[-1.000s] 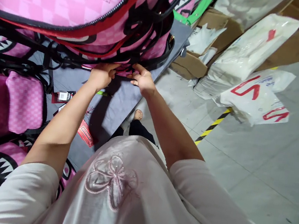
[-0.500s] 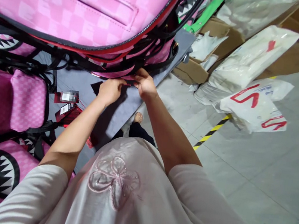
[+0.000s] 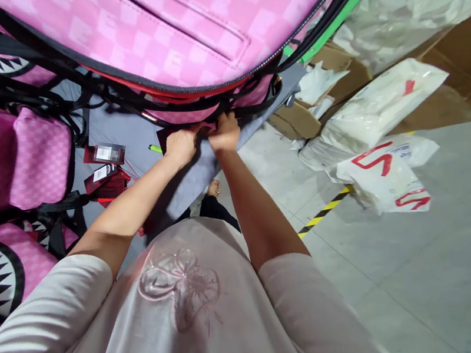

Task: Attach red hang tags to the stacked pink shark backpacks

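A large pink checkered backpack (image 3: 161, 21) with a dark zipper and black straps fills the upper left. Just below its lower edge, my two hands work close together. My left hand (image 3: 181, 147) is closed, with a dark red hang tag (image 3: 163, 137) jutting out beside it. My right hand (image 3: 225, 133) is closed in a pinch against the backpack's black straps; what lies between its fingers is hidden. A bright green pen-like stick (image 3: 156, 148) lies on the grey table (image 3: 105, 120), left of my left hand. More red and black hang tags (image 3: 105, 177) lie nearby.
Several other pink bags (image 3: 41, 160) with shark-mouth prints crowd the left. On the right, an open cardboard box (image 3: 293, 120) and white plastic bags (image 3: 379, 116) with red marks rest on the floor. Yellow-black tape (image 3: 326, 210) runs across the floor.
The backpack has shifted right in view. Both hands have moved slightly, the left one rightward with the dark tag, uncovering the green stick. The right fingers are tucked closer under the straps.
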The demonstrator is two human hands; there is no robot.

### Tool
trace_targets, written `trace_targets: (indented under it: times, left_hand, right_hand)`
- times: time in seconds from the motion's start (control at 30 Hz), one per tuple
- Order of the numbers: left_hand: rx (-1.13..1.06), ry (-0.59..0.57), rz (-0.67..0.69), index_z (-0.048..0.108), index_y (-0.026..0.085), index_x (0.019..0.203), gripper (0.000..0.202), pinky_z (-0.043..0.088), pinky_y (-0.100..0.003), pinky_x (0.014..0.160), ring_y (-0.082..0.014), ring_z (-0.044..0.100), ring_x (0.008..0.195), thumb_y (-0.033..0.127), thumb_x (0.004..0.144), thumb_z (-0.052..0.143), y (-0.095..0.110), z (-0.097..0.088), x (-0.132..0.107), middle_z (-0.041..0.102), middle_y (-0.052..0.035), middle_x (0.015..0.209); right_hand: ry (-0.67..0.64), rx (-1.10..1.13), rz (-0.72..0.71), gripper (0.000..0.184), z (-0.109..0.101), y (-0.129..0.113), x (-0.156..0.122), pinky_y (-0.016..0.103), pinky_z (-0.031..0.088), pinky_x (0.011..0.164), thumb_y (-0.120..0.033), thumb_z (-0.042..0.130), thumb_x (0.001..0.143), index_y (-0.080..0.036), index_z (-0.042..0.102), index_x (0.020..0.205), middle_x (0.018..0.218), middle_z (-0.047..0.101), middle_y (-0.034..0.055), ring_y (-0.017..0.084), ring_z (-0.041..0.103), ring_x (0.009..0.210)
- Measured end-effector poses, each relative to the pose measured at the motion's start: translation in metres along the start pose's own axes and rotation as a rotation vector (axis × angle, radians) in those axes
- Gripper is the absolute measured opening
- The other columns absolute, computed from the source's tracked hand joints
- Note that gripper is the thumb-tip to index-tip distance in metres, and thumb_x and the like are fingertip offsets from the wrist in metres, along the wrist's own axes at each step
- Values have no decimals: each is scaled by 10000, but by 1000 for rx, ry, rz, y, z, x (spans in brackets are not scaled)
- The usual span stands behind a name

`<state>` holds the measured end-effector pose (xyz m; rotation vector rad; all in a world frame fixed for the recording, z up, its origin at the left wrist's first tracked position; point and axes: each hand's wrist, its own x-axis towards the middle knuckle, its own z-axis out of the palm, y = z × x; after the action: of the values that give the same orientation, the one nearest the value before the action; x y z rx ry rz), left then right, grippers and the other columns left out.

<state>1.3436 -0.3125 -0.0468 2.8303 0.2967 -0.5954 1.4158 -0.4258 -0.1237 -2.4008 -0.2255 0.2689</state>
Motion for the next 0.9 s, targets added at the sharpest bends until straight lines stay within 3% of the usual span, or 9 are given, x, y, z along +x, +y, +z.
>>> trace_targets:
  times: [0.1, 0.3, 0.4, 0.5, 0.6, 0.73, 0.9]
  left_hand:
    - [10, 12, -11, 506, 271, 1439, 516, 493, -333, 841, -267, 680, 1013, 200, 938, 410, -2, -7, 4, 740, -95, 1062]
    - [-27, 63, -47, 625, 237, 1321, 504, 499, -360, 864, -282, 675, 1002, 106, 859, 472, -1, -2, 10, 733, -112, 1090]
    - [-172, 138, -74, 685, 202, 1225, 444, 499, -347, 875, -266, 673, 1003, 88, 866, 450, 3, 7, 16, 736, -103, 1082]
    - [-410, 212, -108, 708, 162, 1168, 400, 494, -293, 875, -211, 678, 981, 91, 906, 415, 8, 19, 24, 750, -86, 1019]
    - [-536, 206, -133, 725, 163, 1120, 361, 493, -270, 816, -189, 684, 936, 113, 916, 431, 10, 31, 32, 758, -67, 963]
    - [-571, 188, -116, 726, 195, 1110, 348, 483, -261, 809, -177, 681, 922, 142, 929, 434, 11, 41, 37, 756, -41, 955]
    - [-444, 158, -106, 705, 189, 1161, 373, 478, -287, 869, -206, 667, 1014, 115, 916, 434, 23, 41, 39, 747, -63, 1055]
  right_hand:
    - [-20, -276, 121, 405, 1, -20, -2, 448, 458, 889, -287, 632, 854, -96, 536, 1198, 1201, 556, 172, 309, 553, 1064]
    - [-43, -338, 55, 221, -1, -21, 1, 451, 401, 934, -220, 473, 936, -87, 552, 1095, 1079, 592, 144, 256, 578, 977]
    - [-14, -210, 46, 157, -2, -7, 4, 378, 413, 890, -155, 421, 932, -106, 563, 975, 945, 592, 90, 197, 576, 892]
    - [46, 95, 9, 137, -1, 10, 7, 305, 427, 765, -137, 436, 897, -170, 515, 790, 730, 509, -3, 149, 527, 723]
    - [63, 342, -43, 199, 2, 24, 8, 286, 421, 679, -167, 465, 881, -210, 442, 688, 606, 424, -48, 131, 461, 604]
    - [23, 416, -69, 219, 4, 33, 7, 280, 416, 643, -219, 502, 861, -220, 424, 656, 600, 437, -47, 131, 454, 597]
    - [-60, 358, -116, 204, -4, 37, 12, 278, 426, 646, -276, 482, 871, -214, 477, 677, 626, 462, -26, 151, 495, 641]
